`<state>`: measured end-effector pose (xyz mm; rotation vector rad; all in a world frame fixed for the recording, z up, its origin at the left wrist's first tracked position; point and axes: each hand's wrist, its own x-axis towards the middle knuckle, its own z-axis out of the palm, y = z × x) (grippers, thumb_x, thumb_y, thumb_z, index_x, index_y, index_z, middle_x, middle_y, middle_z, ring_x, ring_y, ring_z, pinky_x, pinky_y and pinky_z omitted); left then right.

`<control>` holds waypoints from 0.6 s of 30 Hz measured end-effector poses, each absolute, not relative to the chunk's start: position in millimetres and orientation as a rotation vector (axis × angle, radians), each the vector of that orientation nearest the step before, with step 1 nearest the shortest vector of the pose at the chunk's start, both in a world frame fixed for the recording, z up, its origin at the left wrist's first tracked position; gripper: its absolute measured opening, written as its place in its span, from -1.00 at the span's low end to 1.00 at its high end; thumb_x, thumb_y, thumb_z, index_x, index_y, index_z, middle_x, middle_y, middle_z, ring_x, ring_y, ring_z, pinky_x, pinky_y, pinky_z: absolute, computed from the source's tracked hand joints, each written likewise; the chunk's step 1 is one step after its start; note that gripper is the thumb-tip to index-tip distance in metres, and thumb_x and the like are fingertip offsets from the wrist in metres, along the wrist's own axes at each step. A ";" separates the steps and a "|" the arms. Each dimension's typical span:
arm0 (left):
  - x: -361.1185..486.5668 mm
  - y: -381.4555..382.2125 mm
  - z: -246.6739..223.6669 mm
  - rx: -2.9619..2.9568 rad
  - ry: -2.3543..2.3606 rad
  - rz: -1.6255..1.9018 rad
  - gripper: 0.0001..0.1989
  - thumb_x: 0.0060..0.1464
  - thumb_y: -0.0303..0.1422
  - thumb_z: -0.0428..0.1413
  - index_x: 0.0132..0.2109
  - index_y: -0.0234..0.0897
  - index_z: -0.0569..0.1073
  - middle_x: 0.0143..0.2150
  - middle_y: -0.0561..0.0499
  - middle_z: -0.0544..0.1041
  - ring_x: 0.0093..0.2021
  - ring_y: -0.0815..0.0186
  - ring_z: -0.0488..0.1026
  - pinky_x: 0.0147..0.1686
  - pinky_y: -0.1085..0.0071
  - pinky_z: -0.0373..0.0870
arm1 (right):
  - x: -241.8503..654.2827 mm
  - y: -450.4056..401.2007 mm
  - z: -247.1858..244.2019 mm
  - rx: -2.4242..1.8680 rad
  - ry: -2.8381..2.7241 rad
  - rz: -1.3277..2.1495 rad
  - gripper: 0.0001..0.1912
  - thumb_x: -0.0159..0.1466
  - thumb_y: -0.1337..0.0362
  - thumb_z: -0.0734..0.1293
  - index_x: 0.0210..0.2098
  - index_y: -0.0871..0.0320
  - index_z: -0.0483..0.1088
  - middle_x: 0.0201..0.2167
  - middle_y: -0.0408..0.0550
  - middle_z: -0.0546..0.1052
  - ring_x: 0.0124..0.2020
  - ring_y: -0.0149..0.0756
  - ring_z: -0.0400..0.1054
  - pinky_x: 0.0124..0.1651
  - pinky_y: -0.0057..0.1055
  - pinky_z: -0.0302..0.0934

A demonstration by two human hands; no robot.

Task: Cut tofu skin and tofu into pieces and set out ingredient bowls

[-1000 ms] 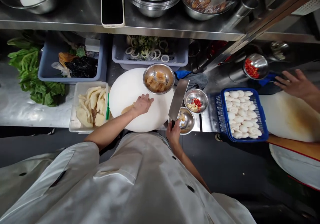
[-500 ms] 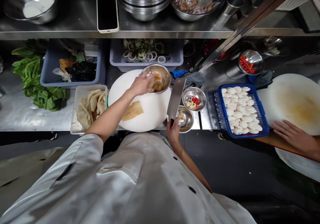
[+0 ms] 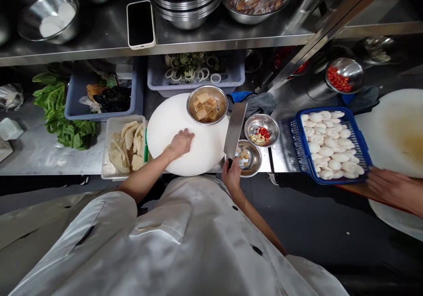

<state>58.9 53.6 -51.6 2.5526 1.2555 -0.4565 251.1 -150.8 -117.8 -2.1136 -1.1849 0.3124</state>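
Observation:
On the round white cutting board (image 3: pixel 208 144) lies my left hand (image 3: pixel 181 143), its fingers curled together over the spot where the flat tan pieces were; those pieces are mostly hidden beneath it. My right hand (image 3: pixel 231 172) is wrapped round the handle of a cleaver (image 3: pixel 235 130), whose blade points away from me at the board's right edge. A steel bowl (image 3: pixel 207 105) of tan slices rests on the back of the board. Beside the cleaver stand a bowl with chopped red and pale bits (image 3: pixel 262 131) and a bowl with a few tan pieces (image 3: pixel 249 158).
Left of the board are a clear tub of pale slices (image 3: pixel 125 148) and leafy greens (image 3: pixel 66 119). Behind sit two blue-grey bins (image 3: pixel 104 114) under a steel shelf (image 3: pixel 165 48). A blue basket (image 3: pixel 330 146) of white pieces and another person's hand (image 3: pixel 393 185) are at right.
My left hand has left the bowl and come down toward me onto the board, over the tan pieces. The right hand still holds the cleaver. The camera view has shifted slightly.

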 end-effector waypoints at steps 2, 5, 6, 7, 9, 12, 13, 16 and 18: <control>64.0 67.4 -49.6 2.414 1.329 -0.433 -0.62 0.08 -0.50 0.09 0.06 -0.25 0.52 0.05 -0.27 0.48 -0.07 0.02 0.52 -0.13 0.19 0.45 | 250.9 -150.8 -118.6 -2.110 -1.187 0.308 -0.69 0.49 0.10 0.06 -0.09 0.18 0.29 -0.38 0.02 0.43 -0.39 -0.15 0.35 -0.33 -0.29 0.21; 65.2 88.5 -37.3 2.150 1.311 -0.283 -0.72 -0.10 -0.51 0.20 -0.17 -0.22 0.54 -0.20 -0.09 0.56 -0.21 0.11 0.53 -0.20 0.29 0.44 | 250.8 -150.9 -119.1 -2.095 -1.193 0.310 -0.69 0.48 0.13 0.07 -0.06 0.20 0.29 -0.33 0.07 0.46 -0.38 -0.13 0.37 -0.30 -0.26 0.23; 66.6 95.4 -31.1 2.043 1.268 -0.197 -0.74 -0.14 -0.51 0.21 -0.21 -0.22 0.52 -0.30 -0.04 0.54 -0.28 0.15 0.52 -0.26 0.32 0.43 | 250.9 -151.0 -119.0 -2.090 -1.193 0.312 -0.69 0.47 0.14 0.06 -0.05 0.21 0.29 -0.32 0.08 0.47 -0.38 -0.12 0.37 -0.30 -0.25 0.24; 69.5 102.4 -24.3 1.931 1.212 -0.097 -0.75 -0.14 -0.49 0.22 -0.22 -0.22 0.51 -0.37 0.01 0.52 -0.35 0.19 0.50 -0.33 0.34 0.41 | 251.0 -151.0 -118.9 -2.089 -1.192 0.315 -0.69 0.47 0.14 0.06 -0.05 0.22 0.29 -0.32 0.09 0.47 -0.39 -0.12 0.37 -0.30 -0.24 0.24; 80.3 117.6 -11.1 1.753 1.109 0.121 -0.69 -0.08 -0.43 0.24 -0.11 -0.22 0.49 -0.40 0.04 0.50 -0.43 0.26 0.46 -0.39 0.37 0.39 | 251.3 -151.1 -118.5 -2.096 -1.184 0.324 -0.69 0.47 0.14 0.07 -0.06 0.22 0.29 -0.34 0.08 0.47 -0.40 -0.12 0.36 -0.31 -0.24 0.23; 102.0 143.6 -0.5 1.774 1.157 0.448 -0.58 0.06 -0.32 0.25 0.09 -0.22 0.46 -0.18 -0.05 0.57 -0.24 0.21 0.53 -0.22 0.29 0.48 | 252.0 -151.2 -118.5 -2.108 -1.170 0.332 -0.70 0.47 0.13 0.07 -0.08 0.21 0.30 -0.38 0.05 0.46 -0.42 -0.13 0.35 -0.34 -0.26 0.20; 108.0 152.2 -0.9 1.835 1.266 0.534 -0.57 0.10 -0.29 0.24 0.12 -0.22 0.45 -0.08 -0.10 0.57 -0.13 0.16 0.54 -0.11 0.24 0.49 | 252.2 -151.2 -118.9 -2.107 -1.169 0.328 -0.70 0.47 0.13 0.08 -0.08 0.20 0.30 -0.39 0.04 0.46 -0.43 -0.14 0.35 -0.34 -0.27 0.19; 116.9 170.8 -13.6 1.921 1.675 0.533 -0.59 0.15 -0.31 0.21 0.13 -0.26 0.42 0.10 -0.25 0.54 0.11 -0.01 0.51 0.14 0.11 0.40 | 252.5 -151.1 -120.7 -2.090 -1.173 0.299 -0.69 0.47 0.11 0.08 -0.08 0.19 0.30 -0.42 0.02 0.45 -0.43 -0.14 0.33 -0.36 -0.29 0.17; 116.7 174.2 -26.8 1.868 1.787 0.376 -0.57 0.11 -0.36 0.24 0.12 -0.27 0.41 0.07 -0.29 0.56 0.15 -0.07 0.50 0.15 0.10 0.38 | 252.6 -151.2 -122.0 -2.081 -1.177 0.288 -0.68 0.47 0.10 0.08 -0.08 0.20 0.30 -0.42 0.02 0.45 -0.44 -0.15 0.33 -0.36 -0.29 0.16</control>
